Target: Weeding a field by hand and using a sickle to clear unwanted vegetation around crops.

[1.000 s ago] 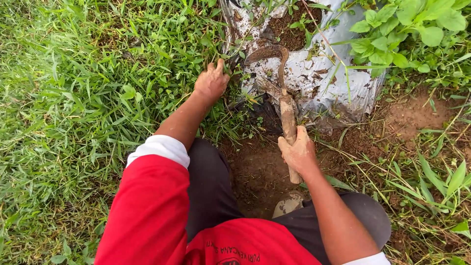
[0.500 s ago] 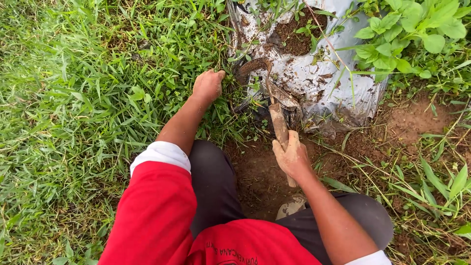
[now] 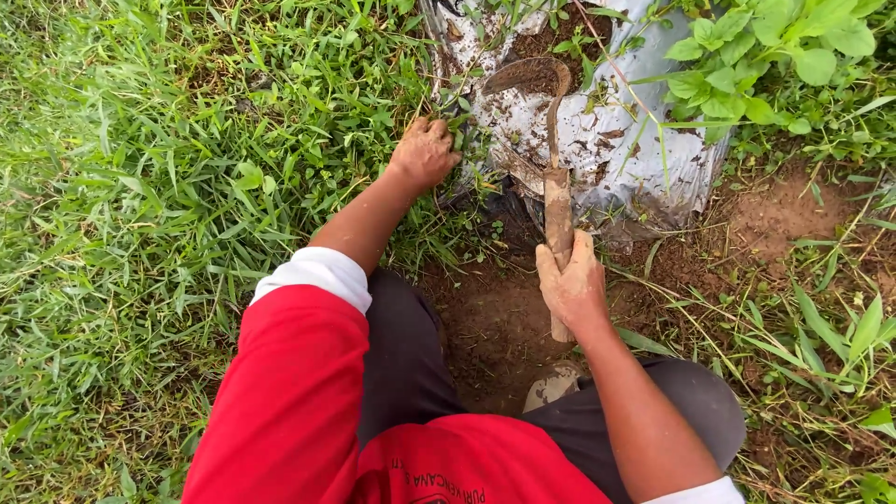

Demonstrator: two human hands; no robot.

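Observation:
My right hand (image 3: 574,285) grips the wooden handle of a sickle (image 3: 556,201). Its curved rusty blade (image 3: 537,75) rests over the soil at the top of a grey plastic planting bag (image 3: 616,149) lying in front of me. My left hand (image 3: 425,151), muddy, is closed around a tuft of grass beside the bag's left side. I am crouched, with a red sleeve (image 3: 289,392) over a white cuff and dark trousers in view.
Thick green grass (image 3: 140,187) covers the left half. Bare brown soil (image 3: 485,327) lies between my knees and under the bag. A broad-leaved green plant (image 3: 765,47) grows at the top right. My muddy shoe tip (image 3: 553,385) shows below the handle.
My left hand has shifted slightly up along the bag's left side, still in the grass. My right hand holds the sickle much as before, its blade still hooked over the bag's top.

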